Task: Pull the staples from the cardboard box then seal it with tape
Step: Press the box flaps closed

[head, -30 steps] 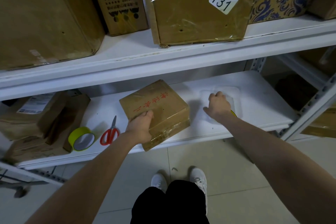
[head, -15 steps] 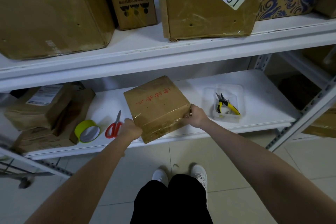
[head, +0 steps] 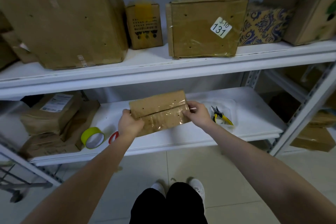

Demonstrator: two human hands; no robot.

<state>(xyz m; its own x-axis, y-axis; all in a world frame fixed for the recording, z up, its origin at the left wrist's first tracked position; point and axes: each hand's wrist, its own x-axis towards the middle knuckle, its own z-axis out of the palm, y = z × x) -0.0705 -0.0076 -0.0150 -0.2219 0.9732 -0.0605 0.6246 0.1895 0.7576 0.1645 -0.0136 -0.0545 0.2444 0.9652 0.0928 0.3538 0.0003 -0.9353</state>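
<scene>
Box (head: 160, 111) tipped up at front of lower shelf (head: 254, 114), seam side facing out; left hand (head: 130, 123) grips its left end, right hand (head: 197, 114) pinches the right corner; looks light, stiff; glossy film likely slippery, so hold by the ends; pliers (head: 221, 116) in clear tray (head: 231, 105) just right; tape roll (head: 92, 137), scissors (head: 114, 137) left; reach to pliers looks unobstructed.

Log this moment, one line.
box: tipped up, seam showing | left hand: grips left end | right hand: grips right end | pliers: in tray | tape: on shelf
</scene>
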